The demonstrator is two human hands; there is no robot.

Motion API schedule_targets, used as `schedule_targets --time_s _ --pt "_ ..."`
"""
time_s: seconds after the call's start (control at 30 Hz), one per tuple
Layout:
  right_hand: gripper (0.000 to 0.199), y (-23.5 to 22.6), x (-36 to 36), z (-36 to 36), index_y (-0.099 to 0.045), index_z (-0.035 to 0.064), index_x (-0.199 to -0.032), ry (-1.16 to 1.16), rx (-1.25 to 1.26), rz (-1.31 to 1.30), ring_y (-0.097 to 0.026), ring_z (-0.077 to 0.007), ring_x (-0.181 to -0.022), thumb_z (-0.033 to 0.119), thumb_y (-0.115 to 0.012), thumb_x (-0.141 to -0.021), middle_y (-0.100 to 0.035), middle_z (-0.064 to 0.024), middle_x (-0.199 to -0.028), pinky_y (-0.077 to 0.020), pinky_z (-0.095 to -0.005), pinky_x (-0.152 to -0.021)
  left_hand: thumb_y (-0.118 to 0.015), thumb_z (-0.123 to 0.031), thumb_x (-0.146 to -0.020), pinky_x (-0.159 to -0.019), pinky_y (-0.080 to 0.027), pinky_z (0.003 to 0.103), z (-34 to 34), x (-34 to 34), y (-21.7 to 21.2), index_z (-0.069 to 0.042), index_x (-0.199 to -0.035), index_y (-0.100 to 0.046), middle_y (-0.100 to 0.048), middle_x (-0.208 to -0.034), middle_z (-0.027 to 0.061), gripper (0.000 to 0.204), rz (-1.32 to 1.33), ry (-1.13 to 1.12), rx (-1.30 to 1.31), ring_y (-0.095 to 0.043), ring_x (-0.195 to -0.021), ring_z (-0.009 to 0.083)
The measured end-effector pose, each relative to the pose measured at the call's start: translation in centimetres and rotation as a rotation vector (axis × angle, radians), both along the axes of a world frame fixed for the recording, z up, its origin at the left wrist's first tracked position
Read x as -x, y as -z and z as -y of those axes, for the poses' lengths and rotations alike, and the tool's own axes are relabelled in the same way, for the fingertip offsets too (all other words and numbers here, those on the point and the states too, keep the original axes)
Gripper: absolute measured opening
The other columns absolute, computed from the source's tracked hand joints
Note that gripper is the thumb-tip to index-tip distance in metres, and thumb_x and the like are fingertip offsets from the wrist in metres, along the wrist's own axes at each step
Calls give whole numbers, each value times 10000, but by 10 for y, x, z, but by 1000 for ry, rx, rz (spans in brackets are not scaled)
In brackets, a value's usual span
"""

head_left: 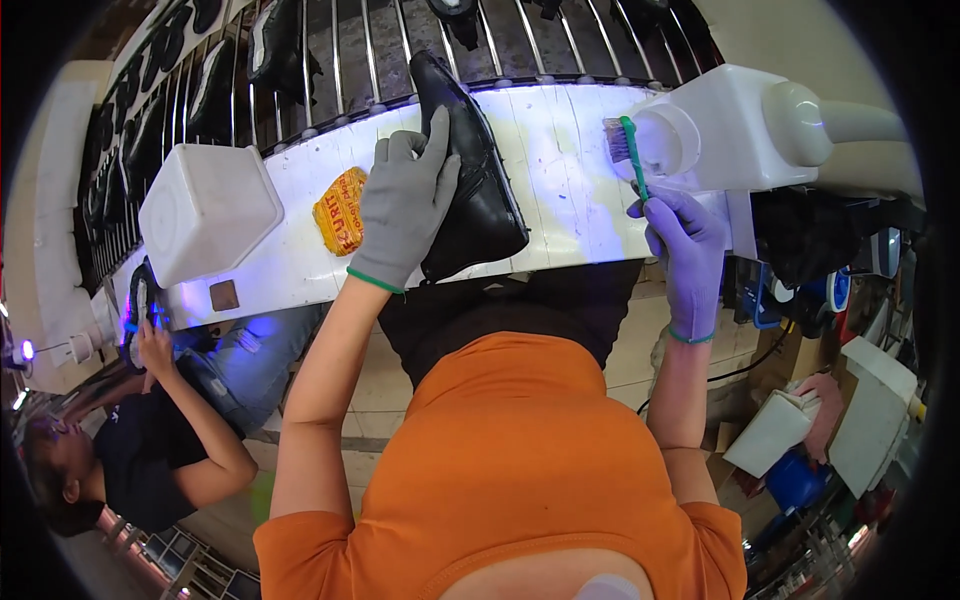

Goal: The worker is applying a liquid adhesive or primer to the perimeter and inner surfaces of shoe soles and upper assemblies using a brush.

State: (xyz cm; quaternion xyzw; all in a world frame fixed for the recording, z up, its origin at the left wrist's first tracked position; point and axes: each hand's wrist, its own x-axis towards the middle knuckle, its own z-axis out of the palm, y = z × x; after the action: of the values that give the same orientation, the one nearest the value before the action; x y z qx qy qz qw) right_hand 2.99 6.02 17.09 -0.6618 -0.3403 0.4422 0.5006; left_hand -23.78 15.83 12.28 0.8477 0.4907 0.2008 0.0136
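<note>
- Black shoe [485, 195]: over the white bench [565, 170], under the index finger and thumb of the left hand [403, 210].
- Left hand: those two spread, others curled (whether gripping, I cannot tell).
- Right hand [688, 238]: fingers pinching the green brush [633, 155] handle, apart from the shoe.

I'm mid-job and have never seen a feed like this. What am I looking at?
There's no machine: a person in an orange top works by hand. The single picture comes from a fisheye camera on their head, looking down, so straight edges bend. The gloved left hand rests on a black boot lying on the white bench. The gloved right hand holds a green-handled brush near a round cup. A yellow packet lies left of the boot.
</note>
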Motion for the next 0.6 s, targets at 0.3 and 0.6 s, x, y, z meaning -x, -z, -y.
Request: schedule_targets --time_s 0.3,0.6 --pt "147 5 6 3 -730 -7 -914 21 67 -64 -383 -16 -511 96 -651 -844 -534 35 -610 -258 -193 -462 -603 -173 -869 -628 -478 372 1 -4 -6 -74 -1347 -487 -515 -870 93 501 -154 117 17 -531 -812 259" --pt "148 8 5 7 -722 -20 -890 17 100 -85 -393 -18 -511 98 -646 -842 -587 13 -644 -268 -195 -454 -628 -104 -768 -671 -469 336 20 -18 -22 -32 -1308 -494 -486 -848 80 561 -309 252 57 -516 -805 231"
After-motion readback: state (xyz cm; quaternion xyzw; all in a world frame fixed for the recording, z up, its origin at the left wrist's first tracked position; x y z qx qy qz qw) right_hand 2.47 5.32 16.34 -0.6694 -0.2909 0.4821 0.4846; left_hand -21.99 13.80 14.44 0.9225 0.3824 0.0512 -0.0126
